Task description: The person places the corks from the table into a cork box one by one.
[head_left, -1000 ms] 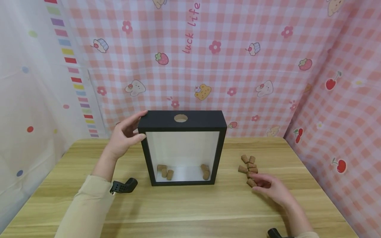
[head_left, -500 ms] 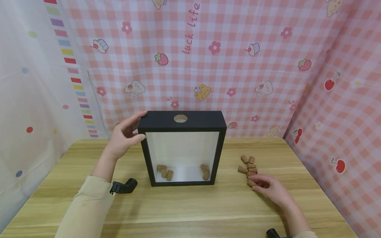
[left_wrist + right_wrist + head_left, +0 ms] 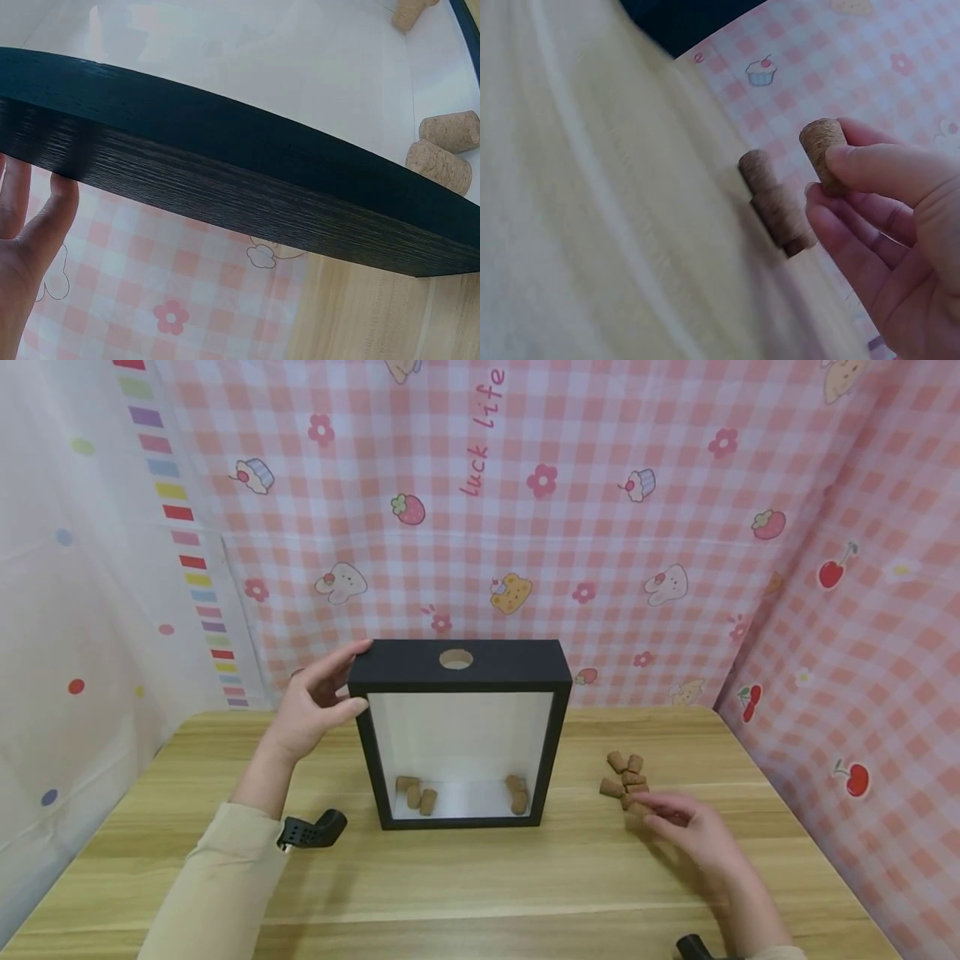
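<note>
- Pink-and-white gingham cloth [image 3: 600,535] fills the back of my head view, with white cloth [image 3: 97,593] on the left, and a wood-grain table [image 3: 450,893] runs across below.
- Upright on that table, between the two hands, I have a shallow black box [image 3: 517,662] with a pale interior and a round hole [image 3: 456,659] in its top.
- My left hand [image 3: 303,710] holds the box at its upper left corner: the thumb is on the front edge, and the fingers reach up and around the side. My left wrist view shows fingertips touching the dark side panel.
- My right hand [image 3: 693,831] is well to the right of the box, its grip narrow, with one cork [image 3: 823,154] pinched between thumb and fingers.
- On the head feed this held cork sits at the near end of the loose corks [image 3: 611,787]; my right wrist view shows a gap between it and the blurred row beside it.
- Those loose corks lie bunched on the table, right of the box and just beyond the right fingertips.
- Inside the box, along its floor, I count three corks at the left [image 3: 428,802]; the corks at the right [image 3: 519,802] overlap, so I cannot tell their number.
- A black wrist mount [image 3: 311,829] projects beside the cream sleeve [image 3: 217,868] of the left arm.
</note>
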A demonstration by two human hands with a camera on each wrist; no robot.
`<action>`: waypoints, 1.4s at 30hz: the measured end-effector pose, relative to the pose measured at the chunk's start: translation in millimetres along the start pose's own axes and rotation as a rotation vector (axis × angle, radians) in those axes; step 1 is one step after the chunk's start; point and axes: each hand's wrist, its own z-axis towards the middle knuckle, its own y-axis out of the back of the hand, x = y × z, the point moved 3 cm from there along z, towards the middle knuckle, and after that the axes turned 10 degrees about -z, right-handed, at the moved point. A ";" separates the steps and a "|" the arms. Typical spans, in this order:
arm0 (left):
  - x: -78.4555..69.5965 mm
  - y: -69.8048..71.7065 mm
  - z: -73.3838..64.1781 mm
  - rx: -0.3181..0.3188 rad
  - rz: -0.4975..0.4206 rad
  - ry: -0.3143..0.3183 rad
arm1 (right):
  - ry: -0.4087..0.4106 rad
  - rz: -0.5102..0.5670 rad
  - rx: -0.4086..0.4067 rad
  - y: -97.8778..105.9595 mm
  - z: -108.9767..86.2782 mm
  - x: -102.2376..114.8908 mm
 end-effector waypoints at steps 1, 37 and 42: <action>-0.2 -0.1 -0.3 0.000 0.001 0.000 | 0.004 -0.008 -0.009 1.4 0.9 1.9; 2.3 2.3 -1.0 -0.017 0.013 0.012 | 0.381 -0.005 -0.222 73.1 96.4 151.0; 2.1 2.0 -1.0 -0.009 0.001 0.002 | 0.420 0.020 -0.195 75.6 106.3 172.2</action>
